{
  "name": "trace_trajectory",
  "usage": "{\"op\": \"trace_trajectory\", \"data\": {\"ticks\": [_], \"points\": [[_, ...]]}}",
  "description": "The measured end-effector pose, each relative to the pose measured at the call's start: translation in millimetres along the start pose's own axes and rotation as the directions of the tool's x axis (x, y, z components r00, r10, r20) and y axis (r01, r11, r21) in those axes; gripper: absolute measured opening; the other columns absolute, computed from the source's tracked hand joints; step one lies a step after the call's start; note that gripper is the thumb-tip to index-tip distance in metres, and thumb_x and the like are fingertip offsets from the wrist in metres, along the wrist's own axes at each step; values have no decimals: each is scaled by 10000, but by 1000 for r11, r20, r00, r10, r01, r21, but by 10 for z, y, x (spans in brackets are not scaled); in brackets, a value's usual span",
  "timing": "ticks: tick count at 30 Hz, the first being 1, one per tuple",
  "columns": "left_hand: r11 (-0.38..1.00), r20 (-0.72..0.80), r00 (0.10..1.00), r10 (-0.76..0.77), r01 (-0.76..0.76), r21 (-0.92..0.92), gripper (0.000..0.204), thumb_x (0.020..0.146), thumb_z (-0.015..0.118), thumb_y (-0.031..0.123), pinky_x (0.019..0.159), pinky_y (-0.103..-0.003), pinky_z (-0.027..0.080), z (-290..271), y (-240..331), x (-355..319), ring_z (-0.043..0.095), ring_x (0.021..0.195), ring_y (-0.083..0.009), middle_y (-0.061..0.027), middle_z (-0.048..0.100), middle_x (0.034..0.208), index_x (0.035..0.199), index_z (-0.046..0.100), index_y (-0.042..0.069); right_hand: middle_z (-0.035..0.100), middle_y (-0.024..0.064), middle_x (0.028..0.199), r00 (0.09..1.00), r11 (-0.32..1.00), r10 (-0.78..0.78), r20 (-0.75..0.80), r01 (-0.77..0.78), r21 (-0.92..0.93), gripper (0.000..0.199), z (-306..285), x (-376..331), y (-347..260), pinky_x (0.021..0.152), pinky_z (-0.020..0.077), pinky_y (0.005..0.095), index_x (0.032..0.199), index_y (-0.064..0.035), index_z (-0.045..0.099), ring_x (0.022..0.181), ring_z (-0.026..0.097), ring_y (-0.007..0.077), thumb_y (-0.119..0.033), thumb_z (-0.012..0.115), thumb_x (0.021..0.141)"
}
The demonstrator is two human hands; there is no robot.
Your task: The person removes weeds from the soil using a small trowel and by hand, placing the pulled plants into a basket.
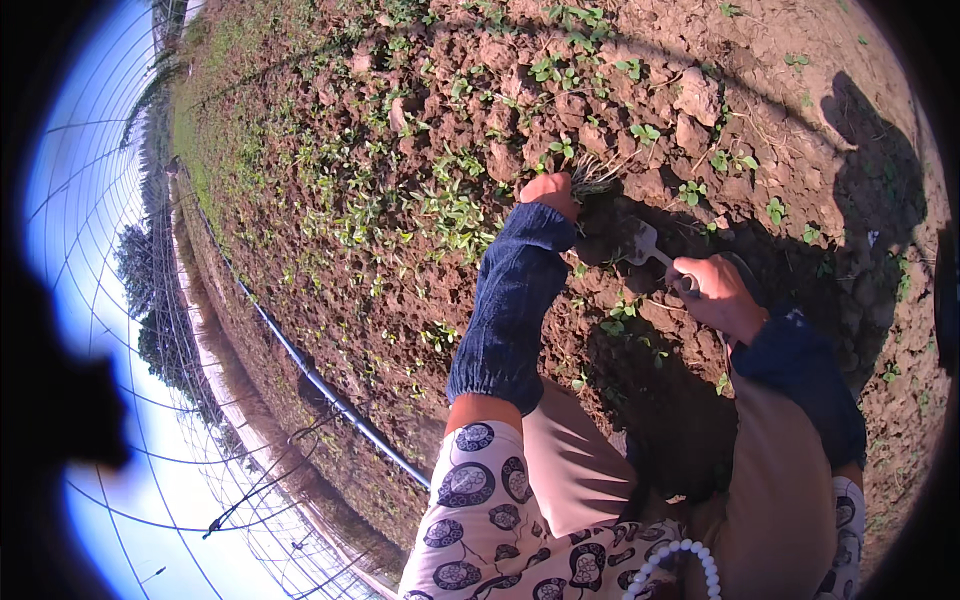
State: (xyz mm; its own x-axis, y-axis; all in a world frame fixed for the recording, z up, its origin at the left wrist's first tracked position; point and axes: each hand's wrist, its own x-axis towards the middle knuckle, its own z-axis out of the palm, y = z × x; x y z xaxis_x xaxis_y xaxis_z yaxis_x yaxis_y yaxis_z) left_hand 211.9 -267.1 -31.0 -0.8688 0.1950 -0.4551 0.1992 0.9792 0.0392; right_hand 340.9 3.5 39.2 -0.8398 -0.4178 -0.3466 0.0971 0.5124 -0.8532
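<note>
My left hand (550,193) is closed around a bunch of pulled seedlings. Their pale, stringy roots (597,174) stick out on its right, and green leaves show on its left. Low over the soil to the right, my right hand (718,297) grips the handle of a small hand trowel. The trowel's flat metal blade (637,245) points left and touches or nearly touches shaded, crumbly soil just below the roots. Whether the blade tip is in the ground, I cannot tell. Small green seedlings (622,310) grow near the trowel.
Cloddy brown soil (540,90) with scattered seedlings surrounds my hands. Denser green plants (360,215) stand to the left. A long blue-grey pipe (330,390) crosses the ground at lower left, beside a wire frame (215,440). My knees are bent close below my hands.
</note>
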Motion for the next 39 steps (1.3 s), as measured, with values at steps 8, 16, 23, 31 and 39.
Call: {"op": "trace_trajectory", "data": {"ticks": [8,16,23,31,39], "points": [[864,-304,943,133,-260,-432,210,742,642,132,669,-353,507,188,-122,64,660,756,-268,-137,677,805,937,662,58,625,113,725,999,998,-49,18,49,35,236,-38,-65,177,624,477,372,889,-58,610,699,627,285,-61,561,658],[474,-259,966,-27,-216,-854,173,841,586,26,695,-245,455,-108,-596,-302,589,816,-97,-44,679,878,997,660,10,588,119,647,998,997,-65,-2,65,-32,136,41,-47,173,584,457,398,840,-71,623,613,597,284,-45,536,738],[797,-100,923,372,-373,-475,532,673,586,-105,771,-327,516,68,-387,-925,641,935,-261,-184,640,1054,1190,548,17,591,126,651,998,996,-48,-48,44,-79,141,91,-54,208,587,463,405,839,-83,626,625,602,304,-59,527,742],[920,23,945,326,-312,-237,524,660,600,-56,728,-361,520,170,-94,-1030,647,890,-283,-143,626,1091,1174,543,31,612,127,685,997,994,-62,-40,58,-92,224,84,-41,232,591,485,384,904,-88,642,646,620,289,-48,547,705],[7,169,918,-360,184,-983,256,897,587,123,749,-283,497,161,-523,-1131,598,897,-145,-41,646,1014,1151,590,89,626,160,733,999,994,-37,-4,36,-107,246,83,-43,219,626,508,411,954,-44,633,680,631,312,-69,531,731]]}}
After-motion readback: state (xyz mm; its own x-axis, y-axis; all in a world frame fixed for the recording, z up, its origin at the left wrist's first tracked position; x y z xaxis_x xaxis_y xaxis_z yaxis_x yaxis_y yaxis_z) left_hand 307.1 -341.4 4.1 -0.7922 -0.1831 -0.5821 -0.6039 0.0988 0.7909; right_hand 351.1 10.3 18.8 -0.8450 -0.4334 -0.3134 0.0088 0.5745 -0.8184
